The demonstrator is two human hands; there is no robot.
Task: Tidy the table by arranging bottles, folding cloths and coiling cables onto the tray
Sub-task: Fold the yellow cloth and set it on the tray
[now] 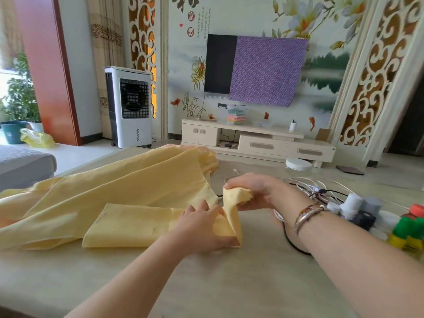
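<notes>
While the left hand (202, 228) presses flat on the near end of the yellow cloth (128, 193), fingers spread to pin the folded strip to the table (206, 290), the right hand (254, 191) pinches the loose corner just past it at one o'clock, lifted clear, seemingly to carry it over for the next fold. Pinning one end probably keeps the fold from sliding while the other end travels. Most of the cloth lies unfolded, spreading away toward ten o'clock, so I judge the folding barely begun. At two o'clock from the hands, beyond the right wrist, a tangle of white and black cables (321, 191) lies uncoiled. Bottles (358, 207) cluster at three o'clock, blurred, some green-capped. No tray shows in view. Farther off stands a fan unit (128, 106).
</notes>
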